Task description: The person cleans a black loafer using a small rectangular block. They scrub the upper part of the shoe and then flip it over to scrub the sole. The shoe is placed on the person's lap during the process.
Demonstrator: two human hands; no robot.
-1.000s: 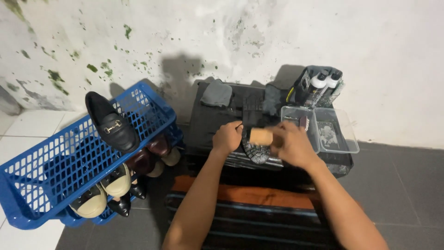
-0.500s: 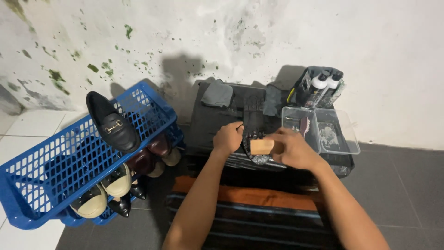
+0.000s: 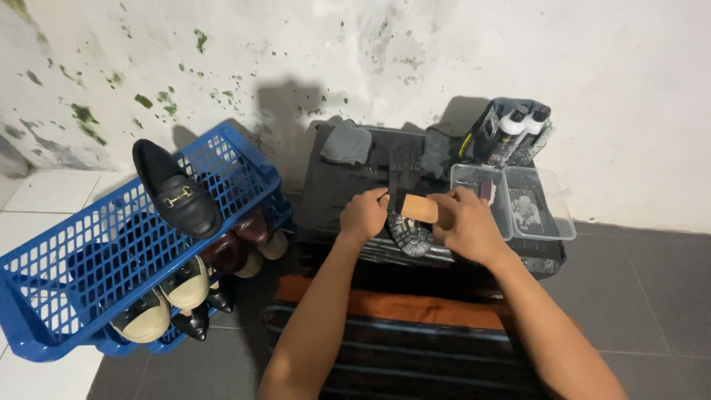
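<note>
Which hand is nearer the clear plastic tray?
Right. The right hand, gripping the wooden brush, sits just beside the clear plastic tray; the left hand is farther off, holding the shoe.

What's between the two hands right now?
In the head view, a tan brush and a black shoe, sole up, lie between the left hand and right hand.

Wooden brush [image 3: 420, 209] over dark treaded shoe [image 3: 406, 222], sole up; on black case.

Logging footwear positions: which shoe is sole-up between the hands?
The dark lug-soled shoe on the black case; the black loafer and others sit in the blue crate.
</note>
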